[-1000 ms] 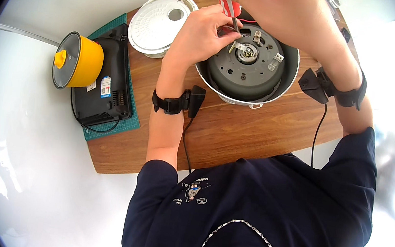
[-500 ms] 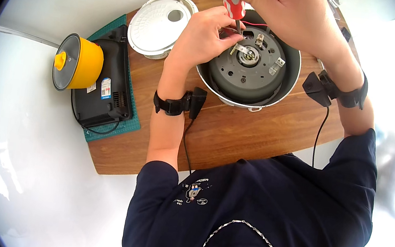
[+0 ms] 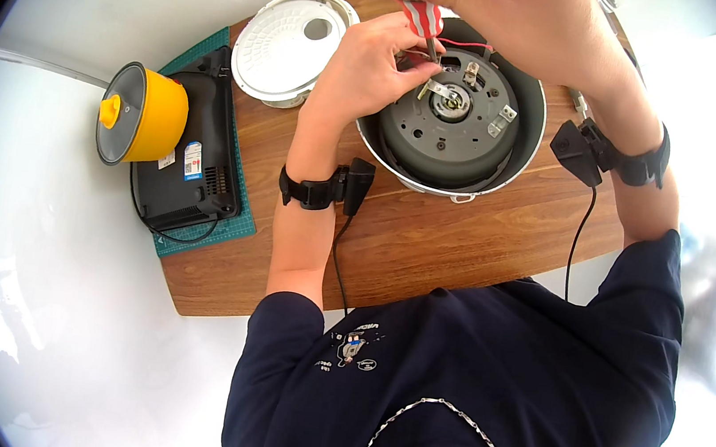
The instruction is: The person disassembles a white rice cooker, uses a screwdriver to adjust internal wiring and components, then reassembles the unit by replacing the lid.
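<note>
Round housing (image 3: 524, 141) is standing open on the wooden surface (image 3: 464, 236), in the upper middle of the frame. The left hand (image 3: 359, 67) is reaching over its upper-left edge; its grip is looking narrow, but what it is pinching I cannot tell. The right hand (image 3: 518, 15) is holding a red-and-white screwdriver (image 3: 421, 19), which is pointing down beside those fingers. In my judgement, the uncovering is done, since a white cover (image 3: 266, 60) is lying apart at left; the screwdriver work is seemingly unfinished, whether tightening or loosening. The housing is containing a grey disc (image 3: 436, 130). Farther left, a yellow pot (image 3: 161, 114) is wearing its lid (image 3: 127, 88), hiding any contents.
</note>
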`<move>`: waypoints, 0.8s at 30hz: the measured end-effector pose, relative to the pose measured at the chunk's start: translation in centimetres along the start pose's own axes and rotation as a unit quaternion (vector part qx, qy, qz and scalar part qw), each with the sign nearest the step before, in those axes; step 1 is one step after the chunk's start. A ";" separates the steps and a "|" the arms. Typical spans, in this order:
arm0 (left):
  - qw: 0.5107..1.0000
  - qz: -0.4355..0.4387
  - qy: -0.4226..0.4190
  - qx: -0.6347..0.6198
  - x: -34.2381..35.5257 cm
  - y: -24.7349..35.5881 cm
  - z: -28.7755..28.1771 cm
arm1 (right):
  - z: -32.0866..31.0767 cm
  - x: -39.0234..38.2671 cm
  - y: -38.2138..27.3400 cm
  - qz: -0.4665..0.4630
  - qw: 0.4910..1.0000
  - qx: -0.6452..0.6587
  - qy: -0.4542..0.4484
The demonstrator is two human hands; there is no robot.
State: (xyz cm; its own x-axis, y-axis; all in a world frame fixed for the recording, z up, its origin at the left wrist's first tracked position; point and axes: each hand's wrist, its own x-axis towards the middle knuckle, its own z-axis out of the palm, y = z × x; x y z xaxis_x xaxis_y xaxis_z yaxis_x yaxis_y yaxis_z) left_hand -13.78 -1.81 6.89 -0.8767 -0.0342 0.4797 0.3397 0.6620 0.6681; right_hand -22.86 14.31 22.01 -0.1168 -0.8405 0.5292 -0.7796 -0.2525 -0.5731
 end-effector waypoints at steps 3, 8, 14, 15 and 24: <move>0.999 -0.016 -0.003 -0.041 0.0 -0.3 0.3 | 0.9 -1.3 -0.4 -0.014 0.982 -0.171 0.073; 1.000 -0.011 -0.002 -0.023 0.0 -0.4 0.1 | 1.0 -0.9 1.9 -0.088 0.985 -0.133 0.067; 1.000 0.017 0.004 0.020 0.0 0.0 -0.1 | -1.2 -0.3 2.2 -0.169 0.985 -0.004 -0.032; 1.000 0.015 0.003 0.017 0.0 0.0 -0.2 | -1.2 -0.5 1.5 -0.144 0.988 -0.055 -0.017; 1.000 0.002 -0.002 0.016 0.0 -0.1 0.0 | 1.7 0.0 1.8 -0.085 0.995 0.016 0.043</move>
State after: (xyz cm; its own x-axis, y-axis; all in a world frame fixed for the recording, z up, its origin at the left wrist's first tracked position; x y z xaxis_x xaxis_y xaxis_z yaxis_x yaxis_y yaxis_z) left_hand -13.80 -1.91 6.85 -0.8764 -0.0284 0.4807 0.3325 0.6864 0.6468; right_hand -23.19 13.07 19.89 -0.0388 -0.7401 0.6713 -0.7727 -0.4038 -0.4898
